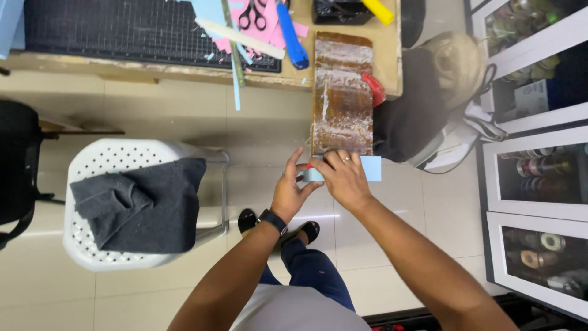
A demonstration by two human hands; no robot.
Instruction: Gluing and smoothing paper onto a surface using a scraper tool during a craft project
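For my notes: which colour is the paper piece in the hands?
Light blue paper piece, clearest in the head view.

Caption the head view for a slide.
Both hands, left hand and right hand, press light blue paper at the brown board end.

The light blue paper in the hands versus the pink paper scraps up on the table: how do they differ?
The light blue paper is one larger rectangular piece, pinched by the left hand and right hand at the wooden board's near end. The pink paper scraps are smaller, irregular offcuts, lying untouched on the table partly under scissors and a blue cutter. Both look like thin craft paper.
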